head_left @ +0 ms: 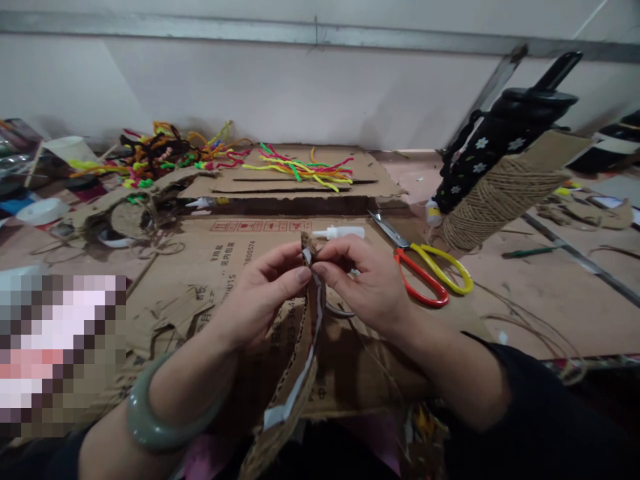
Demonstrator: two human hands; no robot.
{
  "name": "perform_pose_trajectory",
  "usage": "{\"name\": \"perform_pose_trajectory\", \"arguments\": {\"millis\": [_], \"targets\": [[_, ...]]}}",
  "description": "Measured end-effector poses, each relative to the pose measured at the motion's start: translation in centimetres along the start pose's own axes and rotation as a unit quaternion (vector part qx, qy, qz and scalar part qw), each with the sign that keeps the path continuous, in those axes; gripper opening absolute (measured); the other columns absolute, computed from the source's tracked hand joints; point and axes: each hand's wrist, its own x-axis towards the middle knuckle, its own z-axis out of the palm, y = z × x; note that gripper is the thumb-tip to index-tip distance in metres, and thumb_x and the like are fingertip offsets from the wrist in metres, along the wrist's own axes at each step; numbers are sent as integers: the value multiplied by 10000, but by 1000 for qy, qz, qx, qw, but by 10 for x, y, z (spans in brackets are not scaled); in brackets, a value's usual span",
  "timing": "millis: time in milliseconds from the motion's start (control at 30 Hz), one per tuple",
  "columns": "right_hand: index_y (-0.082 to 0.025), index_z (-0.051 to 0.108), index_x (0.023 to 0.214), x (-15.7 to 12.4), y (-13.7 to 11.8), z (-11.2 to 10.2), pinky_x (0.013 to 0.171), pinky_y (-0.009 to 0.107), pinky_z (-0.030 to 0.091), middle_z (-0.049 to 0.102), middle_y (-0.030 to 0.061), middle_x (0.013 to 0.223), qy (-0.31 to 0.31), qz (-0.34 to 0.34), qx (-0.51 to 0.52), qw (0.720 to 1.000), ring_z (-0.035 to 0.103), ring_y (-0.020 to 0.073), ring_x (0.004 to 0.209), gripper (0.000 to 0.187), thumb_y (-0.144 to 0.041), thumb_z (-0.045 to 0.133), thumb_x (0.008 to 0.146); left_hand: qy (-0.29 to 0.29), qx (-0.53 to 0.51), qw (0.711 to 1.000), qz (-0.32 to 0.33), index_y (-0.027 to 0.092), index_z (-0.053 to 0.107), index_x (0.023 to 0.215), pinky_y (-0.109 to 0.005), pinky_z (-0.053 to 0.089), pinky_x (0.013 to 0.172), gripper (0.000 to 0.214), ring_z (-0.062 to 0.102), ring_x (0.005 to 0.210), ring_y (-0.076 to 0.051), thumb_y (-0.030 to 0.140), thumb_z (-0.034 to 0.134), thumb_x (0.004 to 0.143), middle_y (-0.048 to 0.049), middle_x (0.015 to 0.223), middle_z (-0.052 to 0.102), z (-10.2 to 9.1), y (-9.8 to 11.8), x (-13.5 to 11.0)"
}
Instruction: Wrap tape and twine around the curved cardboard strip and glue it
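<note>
Between both hands is a curved cardboard strip (305,347) with a white paper or tape edge and what looks like twine along its outer side. My left hand (267,283) pinches its far end from the left, thumb on top. From the right, my right hand (360,280) pinches the same end, fingertips close to the left thumb. A white glue bottle (346,233) lies just beyond the fingers. Scissors (417,260) with one red and one yellow handle rest right of my right hand, blades pointing away and leftward.
Printed cardboard (200,247) covers the work surface. Behind it, colourful pipe cleaners (310,170) lie on another cardboard piece (373,167). A twine spool (500,200) leans near a black flowered bottle (500,133) at right. Cardboard scraps (170,320) lie at left.
</note>
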Motion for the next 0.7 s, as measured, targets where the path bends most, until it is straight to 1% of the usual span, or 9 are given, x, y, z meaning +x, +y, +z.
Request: {"name": "perform_pose_trajectory", "arguments": {"millis": [133, 267, 467, 700], "targets": [[-207, 607, 803, 1, 1, 0, 599, 225, 426, 629, -31, 736, -2, 5, -7, 1000, 549, 98, 665, 60, -220, 610, 862, 3, 30, 999, -9, 246, 766, 902, -266, 540, 791, 270, 691, 889, -187, 295, 831, 645, -38, 875, 751, 1, 1, -1], [-203, 599, 788, 1, 1, 0, 567, 221, 406, 606, -39, 692, -8, 14, -16, 1000, 521, 90, 622, 70, -210, 602, 857, -4, 49, 999, -3, 247, 774, 899, -268, 539, 807, 253, 688, 941, -202, 304, 823, 658, -45, 903, 759, 0, 2, -1], [-195, 599, 795, 1, 2, -2, 576, 203, 409, 617, -42, 706, -14, -2, -15, 1000, 533, 79, 631, 74, -187, 590, 868, -6, 55, 998, 2, 246, 778, 901, -271, 542, 785, 239, 692, 906, -199, 300, 819, 671, -45, 925, 764, -3, -1, 0], [-181, 592, 780, 1, 2, -1, 572, 196, 405, 600, -41, 676, -15, -14, -43, 999, 531, 78, 614, 92, -166, 574, 869, -23, 49, 999, -4, 254, 775, 960, -252, 535, 770, 289, 688, 903, -188, 302, 818, 679, -37, 931, 766, -5, -3, 2]]}}
